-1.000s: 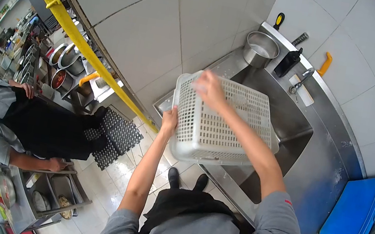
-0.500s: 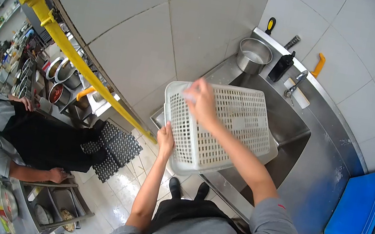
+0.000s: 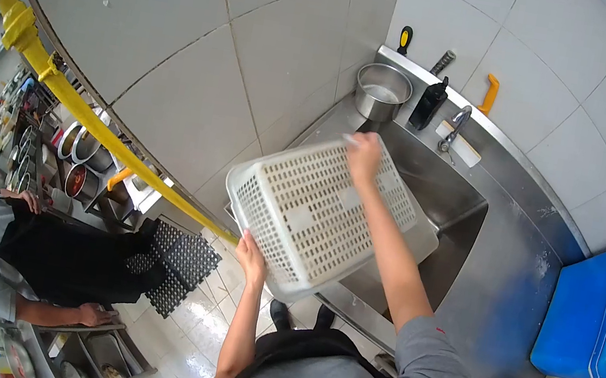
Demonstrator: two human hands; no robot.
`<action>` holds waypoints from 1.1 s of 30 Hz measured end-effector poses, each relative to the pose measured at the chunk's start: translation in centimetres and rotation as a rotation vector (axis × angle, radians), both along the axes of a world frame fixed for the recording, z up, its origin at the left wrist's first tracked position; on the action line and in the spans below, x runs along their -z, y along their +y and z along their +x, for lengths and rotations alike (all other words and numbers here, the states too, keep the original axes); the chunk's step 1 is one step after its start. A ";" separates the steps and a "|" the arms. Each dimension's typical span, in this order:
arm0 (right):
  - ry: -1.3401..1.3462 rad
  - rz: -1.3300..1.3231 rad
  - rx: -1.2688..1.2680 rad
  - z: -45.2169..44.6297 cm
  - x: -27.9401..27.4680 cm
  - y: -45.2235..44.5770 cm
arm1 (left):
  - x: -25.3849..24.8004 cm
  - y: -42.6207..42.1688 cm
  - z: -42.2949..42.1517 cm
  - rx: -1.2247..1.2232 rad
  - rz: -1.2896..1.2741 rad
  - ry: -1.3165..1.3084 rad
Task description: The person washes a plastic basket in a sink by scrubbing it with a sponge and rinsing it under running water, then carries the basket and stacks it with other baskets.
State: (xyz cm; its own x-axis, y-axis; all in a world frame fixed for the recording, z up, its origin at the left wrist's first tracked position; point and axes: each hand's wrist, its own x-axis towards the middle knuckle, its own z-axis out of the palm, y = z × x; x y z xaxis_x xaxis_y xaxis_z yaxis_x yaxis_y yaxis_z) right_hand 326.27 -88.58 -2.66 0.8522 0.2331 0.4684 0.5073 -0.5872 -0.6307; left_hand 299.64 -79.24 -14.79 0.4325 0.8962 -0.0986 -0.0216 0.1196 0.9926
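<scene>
A white plastic basket (image 3: 315, 215) with slotted walls is tilted over the front of the metal sink (image 3: 461, 248). My left hand (image 3: 252, 260) is closed on the basket's left end, near its lower edge. On the far long side of the basket is my right hand (image 3: 363, 159), its fingers closed together. A small pale bit shows at those fingertips, too little to name. The basket's inside is turned away from me.
Behind the sink stand a steel pot (image 3: 383, 94), a black pump bottle (image 3: 428, 104) and a faucet (image 3: 454, 126). A blue cooler box (image 3: 579, 311) sits at right. A yellow pipe (image 3: 103, 139) runs along the left wall. Another person (image 3: 60, 252) stands at left.
My right hand has moved from the basket's left end along its far side to the right. The basket has turned and shifted slightly left in view, my left hand still on it.
</scene>
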 end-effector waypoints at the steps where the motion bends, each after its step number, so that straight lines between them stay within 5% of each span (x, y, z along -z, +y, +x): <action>1: 0.029 -0.054 0.078 1.4 0.4 -1.0 | 0.5 -0.1 -0.2 -0.001 -0.021 0.008; 4: 0.006 0.120 -0.040 -3.3 0.8 1.6 | 0.4 -0.4 -0.1 -0.003 -0.036 0.012; 9: -0.098 0.045 -0.303 -7.7 -1.0 2.7 | 0.6 -0.5 -0.6 0.006 -0.025 -0.002; 15: 0.053 0.041 -0.253 -6.7 -1.7 3.0 | 1.5 -0.6 0.4 0.029 -0.035 -0.012; 17: -0.169 -0.044 -0.350 -11.5 -3.3 5.1 | 1.2 -1.0 0.0 -0.005 -0.063 -0.035; 25: 0.133 -0.073 -0.068 0.8 0.6 -0.4 | 1.1 -0.1 0.2 -0.007 0.030 0.016; 29: -0.189 0.024 -0.410 -10.7 -1.5 6.0 | 2.5 -0.5 0.3 0.005 0.024 0.049; 33: -0.121 -0.010 -0.260 -3.4 0.6 2.1 | 1.8 -0.7 -0.2 -0.027 -0.155 -0.089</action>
